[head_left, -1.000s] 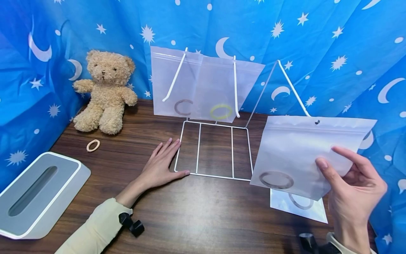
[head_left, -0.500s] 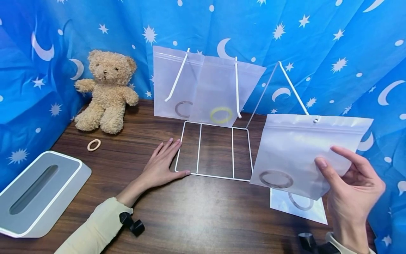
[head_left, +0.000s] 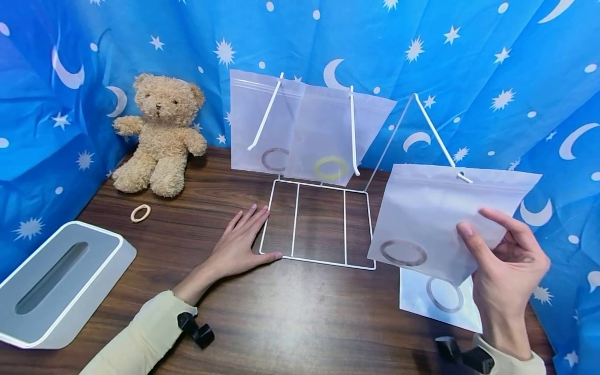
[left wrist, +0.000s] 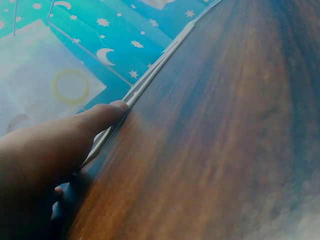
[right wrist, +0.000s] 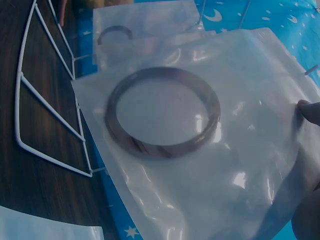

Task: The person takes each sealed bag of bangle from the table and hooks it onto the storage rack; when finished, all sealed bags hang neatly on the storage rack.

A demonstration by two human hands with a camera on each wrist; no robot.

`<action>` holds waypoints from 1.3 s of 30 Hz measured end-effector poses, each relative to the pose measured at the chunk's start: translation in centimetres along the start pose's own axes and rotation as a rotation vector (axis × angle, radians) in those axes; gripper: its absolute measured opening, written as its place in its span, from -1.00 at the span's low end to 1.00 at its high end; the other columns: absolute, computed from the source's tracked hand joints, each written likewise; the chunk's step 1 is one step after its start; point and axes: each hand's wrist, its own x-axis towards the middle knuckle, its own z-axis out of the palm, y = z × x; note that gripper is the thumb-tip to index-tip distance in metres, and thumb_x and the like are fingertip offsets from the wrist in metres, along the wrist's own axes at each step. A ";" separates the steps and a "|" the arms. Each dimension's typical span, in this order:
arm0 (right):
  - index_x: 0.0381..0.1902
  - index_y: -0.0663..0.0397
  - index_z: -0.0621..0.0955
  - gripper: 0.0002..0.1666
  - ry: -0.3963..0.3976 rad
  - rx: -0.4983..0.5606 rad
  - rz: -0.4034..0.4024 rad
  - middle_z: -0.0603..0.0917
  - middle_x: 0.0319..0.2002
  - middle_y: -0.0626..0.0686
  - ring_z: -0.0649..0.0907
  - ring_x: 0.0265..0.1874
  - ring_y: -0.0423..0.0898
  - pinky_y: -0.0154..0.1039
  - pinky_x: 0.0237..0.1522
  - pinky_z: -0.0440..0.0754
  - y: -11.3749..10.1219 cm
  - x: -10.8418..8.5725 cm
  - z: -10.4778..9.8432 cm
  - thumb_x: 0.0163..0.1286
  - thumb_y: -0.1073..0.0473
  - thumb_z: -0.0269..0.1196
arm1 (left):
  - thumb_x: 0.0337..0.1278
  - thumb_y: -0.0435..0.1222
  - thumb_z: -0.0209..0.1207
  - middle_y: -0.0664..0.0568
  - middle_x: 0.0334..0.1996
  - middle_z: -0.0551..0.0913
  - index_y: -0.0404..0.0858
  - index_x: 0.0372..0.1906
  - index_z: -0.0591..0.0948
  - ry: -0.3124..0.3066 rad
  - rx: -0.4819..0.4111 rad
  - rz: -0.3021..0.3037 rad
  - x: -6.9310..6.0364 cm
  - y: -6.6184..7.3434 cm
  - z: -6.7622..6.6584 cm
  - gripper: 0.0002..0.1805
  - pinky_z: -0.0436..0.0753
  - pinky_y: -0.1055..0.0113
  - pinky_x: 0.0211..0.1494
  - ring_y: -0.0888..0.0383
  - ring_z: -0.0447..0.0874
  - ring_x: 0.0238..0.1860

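The right hand [head_left: 508,265] pinches the lower right part of a translucent zip bag [head_left: 436,208] with a dark ring inside. A white hook tip pokes through the hole near that bag's top edge. In the right wrist view the bag [right wrist: 250,130] and its ring [right wrist: 162,112] fill the middle. The left hand [head_left: 239,242] lies with spread fingers at the left side of the white wire rack [head_left: 319,260], thumb on its front corner. Two more bags hang on the rack's other hooks, one with a dark ring [head_left: 275,159], one with a yellow ring [head_left: 330,167].
Another bag [head_left: 412,294] with a ring lies on the table at the right, partly below the held bag. At the left are a teddy bear [head_left: 164,135], a small beige ring [head_left: 140,213] and a grey-topped white box [head_left: 70,281]. A blue patterned curtain [head_left: 300,36] stands behind.
The right hand and its bag have moved slightly left and up, and the hook tip now shows through the bag's hole. The left hand has stayed in place.
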 end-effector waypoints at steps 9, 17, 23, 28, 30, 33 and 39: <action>0.02 0.68 0.50 -0.47 -0.012 -0.011 0.025 0.60 -0.03 0.46 0.68 -0.07 0.19 -0.17 -0.10 0.69 1.6 1.0 0.6 0.02 0.74 0.29 | -0.05 0.48 0.06 -0.01 0.51 0.12 -0.24 0.54 0.12 0.003 -0.004 -0.004 -0.1 0.0 0.0 0.20 -0.16 0.01 0.51 0.01 -0.09 0.52; 0.06 0.61 0.52 -0.47 -0.016 0.004 0.078 0.61 0.00 0.42 0.64 0.00 0.20 -0.17 -0.06 0.67 3.1 2.1 1.3 0.07 0.69 0.30 | -0.06 0.49 0.07 -0.01 0.51 0.13 -0.24 0.53 0.13 0.008 -0.001 -0.007 -0.2 0.0 0.0 0.20 -0.15 0.01 0.51 0.01 -0.09 0.52; 0.04 0.59 0.54 -0.48 0.006 0.005 0.082 0.62 -0.01 0.43 0.64 -0.01 0.19 -0.17 -0.05 0.66 4.3 3.0 1.8 0.05 0.66 0.34 | -0.06 0.51 0.04 -0.01 0.51 0.13 -0.24 0.53 0.13 0.014 0.002 0.000 -0.1 0.1 -0.1 0.21 -0.15 0.01 0.51 0.01 -0.08 0.52; 0.05 0.58 0.54 -0.48 -0.006 0.019 0.080 0.63 -0.03 0.42 0.65 -0.02 0.17 -0.18 -0.02 0.65 5.5 3.9 2.0 0.08 0.63 0.35 | -0.06 0.51 0.02 -0.01 0.51 0.12 -0.25 0.53 0.13 0.018 0.009 0.005 0.0 0.1 -0.1 0.21 -0.16 0.02 0.51 0.00 -0.09 0.52; 0.06 0.56 0.54 -0.49 -0.016 0.004 0.083 0.63 -0.03 0.40 0.64 -0.01 0.17 -0.18 0.00 0.64 5.9 4.2 2.1 0.10 0.61 0.35 | -0.05 0.51 0.03 -0.01 0.51 0.13 -0.25 0.53 0.14 0.018 0.013 0.005 0.0 0.0 -0.2 0.21 -0.15 0.02 0.51 0.00 -0.08 0.52; 0.07 0.52 0.55 -0.49 -0.002 0.010 0.121 0.65 -0.04 0.36 0.63 0.01 0.16 -0.20 0.01 0.64 6.5 4.7 2.3 0.11 0.57 0.37 | -0.04 0.49 0.05 -0.01 0.51 0.13 -0.25 0.53 0.14 0.017 0.012 0.009 -0.1 0.0 -0.2 0.19 -0.14 0.01 0.51 0.00 -0.08 0.52; 0.07 0.42 0.59 -0.48 0.008 -0.015 0.168 0.66 -0.03 0.32 0.62 0.06 0.16 -0.13 0.04 0.62 7.5 5.7 2.8 0.11 0.51 0.41 | -0.02 0.46 0.08 -0.02 0.51 0.14 -0.25 0.53 0.15 0.017 0.001 0.014 -0.2 0.1 -0.2 0.17 -0.14 0.01 0.51 -0.01 -0.07 0.52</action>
